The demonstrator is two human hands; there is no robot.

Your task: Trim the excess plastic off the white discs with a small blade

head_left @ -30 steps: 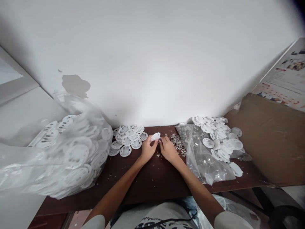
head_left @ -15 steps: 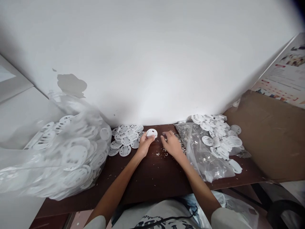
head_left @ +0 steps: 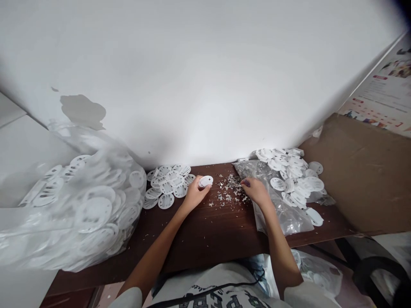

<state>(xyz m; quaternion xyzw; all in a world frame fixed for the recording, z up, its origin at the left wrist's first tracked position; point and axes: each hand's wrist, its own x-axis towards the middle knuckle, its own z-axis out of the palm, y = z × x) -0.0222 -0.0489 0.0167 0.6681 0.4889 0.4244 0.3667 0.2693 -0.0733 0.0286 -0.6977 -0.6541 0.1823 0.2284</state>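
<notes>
My left hand (head_left: pixel 195 192) grips a white round plastic disc (head_left: pixel 206 181) by its edge, thumb on the near side; a small dark slot shows on its face. To the right, my right hand (head_left: pixel 255 189) is closed with fingertips pinched beside a scattered heap of small metal clips (head_left: pixel 231 185). What those fingertips hold, if anything, is too small to make out. Left of my left hand lies a loose pile of slotted white discs (head_left: pixel 167 187) on the dark brown table (head_left: pixel 221 231).
A large clear bag (head_left: pixel 96 209) full of white discs stands at the left. At the right, another heap of discs (head_left: pixel 293 173) lies behind and on a flat clear plastic bag (head_left: pixel 282 214). A brown cardboard box (head_left: pixel 362 179) borders the right side; a white wall (head_left: pixel 199 85) rises behind.
My right hand has moved right, over to the far side of the clip heap, and its fingers have closed. The disc in my left hand has tilted. The view has shifted slightly.
</notes>
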